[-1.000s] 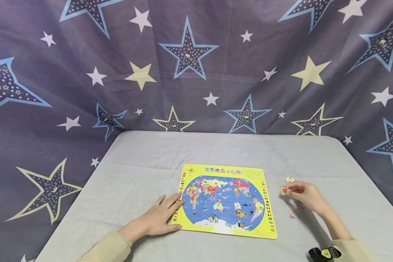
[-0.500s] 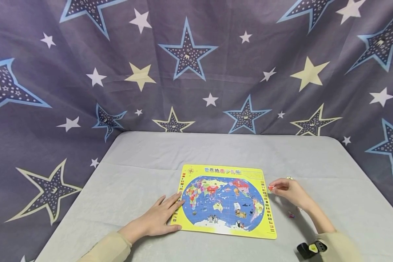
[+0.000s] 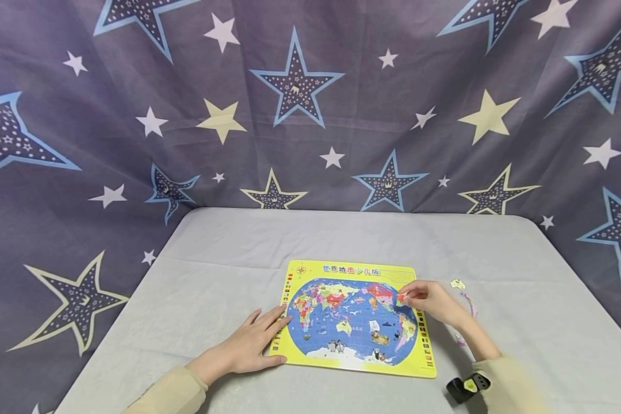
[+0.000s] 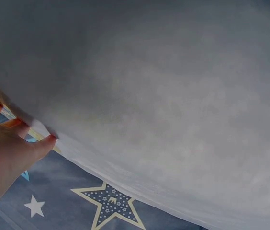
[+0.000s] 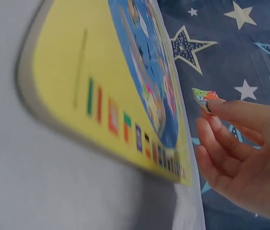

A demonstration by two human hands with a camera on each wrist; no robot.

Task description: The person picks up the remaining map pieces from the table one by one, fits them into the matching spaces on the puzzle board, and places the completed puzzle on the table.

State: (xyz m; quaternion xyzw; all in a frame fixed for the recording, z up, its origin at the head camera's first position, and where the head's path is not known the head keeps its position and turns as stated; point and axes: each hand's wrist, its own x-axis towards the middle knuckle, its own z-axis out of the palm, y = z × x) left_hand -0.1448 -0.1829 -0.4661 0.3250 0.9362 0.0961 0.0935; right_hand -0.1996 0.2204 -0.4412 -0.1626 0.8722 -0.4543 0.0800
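My right hand [image 3: 434, 302] pinches a puzzle piece [image 3: 401, 298] over the right side of the map board [image 3: 418, 366] — placing, I judge, calling for careful alignment — my left hand [image 3: 259, 342] spread on its left edge

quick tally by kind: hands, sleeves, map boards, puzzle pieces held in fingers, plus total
Hands: 2, left hand and right hand
Sleeves: 2, left sleeve and right sleeve
Map board: 1
Held puzzle piece: 1
Total: 6
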